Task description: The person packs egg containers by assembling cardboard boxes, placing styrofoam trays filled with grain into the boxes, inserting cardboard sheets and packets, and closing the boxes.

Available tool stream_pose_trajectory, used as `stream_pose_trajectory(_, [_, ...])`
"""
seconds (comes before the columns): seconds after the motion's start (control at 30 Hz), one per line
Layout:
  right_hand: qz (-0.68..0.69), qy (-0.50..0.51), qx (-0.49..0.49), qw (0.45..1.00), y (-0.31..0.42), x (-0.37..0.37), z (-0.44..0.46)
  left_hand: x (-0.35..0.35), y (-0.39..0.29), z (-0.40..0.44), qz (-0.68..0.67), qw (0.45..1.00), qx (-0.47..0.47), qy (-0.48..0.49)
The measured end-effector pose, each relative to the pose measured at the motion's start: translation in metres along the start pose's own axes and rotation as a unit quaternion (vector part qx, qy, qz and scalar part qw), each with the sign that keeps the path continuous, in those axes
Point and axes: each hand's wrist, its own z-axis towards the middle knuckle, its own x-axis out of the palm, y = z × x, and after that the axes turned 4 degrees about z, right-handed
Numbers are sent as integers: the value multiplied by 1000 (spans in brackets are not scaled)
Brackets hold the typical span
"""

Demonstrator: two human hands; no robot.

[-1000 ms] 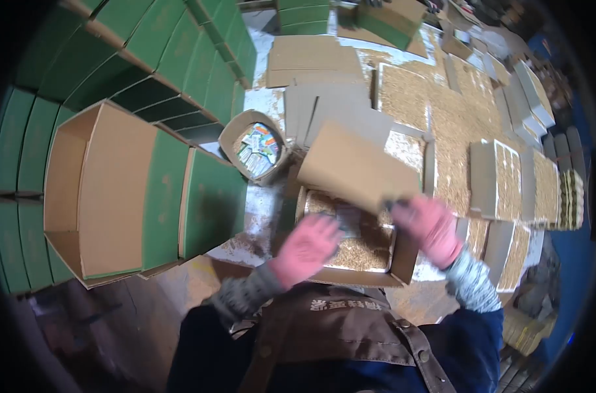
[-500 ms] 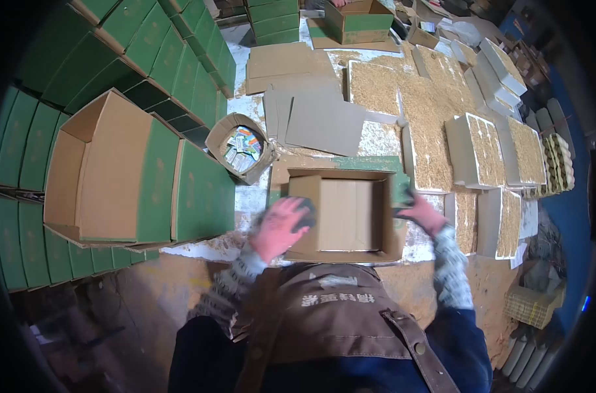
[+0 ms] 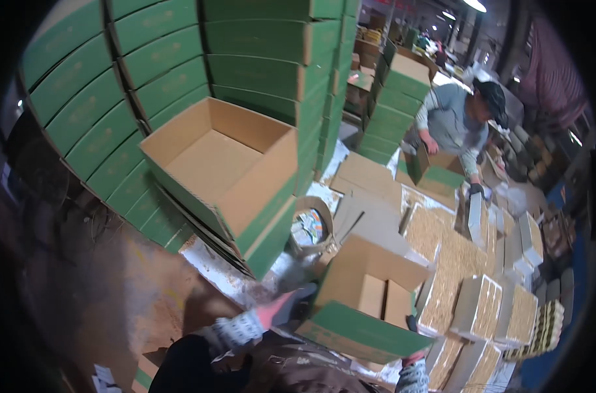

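An open green and brown cardboard box (image 3: 370,327) stands tilted in front of me, its inside bare cardboard with a dark gap between panels. My left hand (image 3: 286,308), in a pink glove with dark fingertips, is beside the box's left side; its fingers are blurred. At the box's right edge is my right hand (image 3: 413,340), largely hidden, with dark fingertips over the rim. Behind the box, a round container (image 3: 312,224) holds small colourful packets. Flat grey cardboard sheets (image 3: 370,219) lie beyond it.
Stacked green boxes (image 3: 245,72) rise at the left, with an open box (image 3: 226,164) before them. Trays of brown loose material (image 3: 448,255) fill the right. A co-worker (image 3: 458,121) in a dark cap handles another green box (image 3: 435,173) at the back.
The view has swung left and up, bringing the co-worker into sight. The box in front has gone from lying level to tilted, with its green side showing.
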Motion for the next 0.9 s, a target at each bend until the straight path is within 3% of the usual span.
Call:
stream_pose_trajectory(0.03, [143,-2,1,990,30,13,-4,11,-27,-13,54,996,70,23])
stream_pose_trajectory(0.07, [272,1,-9,962,63,28,-7,28,-50,-41,291,929,225,-40])
stream_pose_trajectory(0.13, [429,25,-51,901,121,66,-7,53,-109,-92,282,848,443,-71])
stream_pose_trajectory(0.17, [463,45,-89,880,147,84,-8,55,-134,-113,311,752,569,-116])
stream_pose_trajectory(0.2, [466,64,-143,871,169,105,-5,43,-162,-126,300,618,691,-224])
stream_pose_trajectory(0.23, [364,54,-238,899,176,118,4,24,-192,-135,242,504,749,-356])
stream_pose_trajectory(0.27, [254,22,-333,908,183,132,14,-4,-223,-137,149,451,767,-432])
stream_pose_trajectory(0.3, [159,-25,-417,894,190,146,24,-50,-244,-154,29,548,732,-404])
stream_pose_trajectory(0.33, [154,-71,-421,891,204,173,30,-118,-257,-154,166,577,734,-316])
stream_pose_trajectory(0.37, [149,-118,-422,886,218,200,36,-159,-260,-151,475,404,607,-493])
stream_pose_trajectory(0.43, [248,69,-323,911,236,227,59,-134,-260,-142,515,463,562,-452])
stream_pose_trajectory(0.47, [112,90,-330,933,261,246,48,-89,-256,-136,250,695,634,-230])
stream_pose_trajectory(0.53, [-176,71,-366,911,340,305,0,-132,-241,-132,433,559,607,-363])
stream_pose_trajectory(0.57, [-273,69,-416,865,327,320,19,-150,-233,-137,492,491,579,-426])
stream_pose_trajectory(0.6, [-362,63,-462,807,312,334,40,-194,-230,-145,631,279,511,-513])
stream_pose_trajectory(0.63, [-368,78,-423,825,312,336,41,-161,-235,-141,476,501,639,-337])
stream_pose_trajectory(0.67, [-373,94,-383,840,313,335,41,-127,-240,-138,248,647,709,-132])
stream_pose_trajectory(0.7, [-379,110,-348,850,315,332,44,-109,-243,-139,265,672,671,-168])
stream_pose_trajectory(0.73, [-450,137,-340,815,312,330,47,-97,-245,-141,281,695,629,-205])
stream_pose_trajectory(0.77, [-347,182,-327,860,312,321,36,-90,-244,-142,300,719,578,-244])
stream_pose_trajectory(0.87, [-87,245,-243,935,255,288,47,-92,-219,-142,443,460,575,-510])
stream_pose_trajectory(0.9, [-127,199,-267,934,225,266,44,-86,-204,-137,298,488,611,-547])
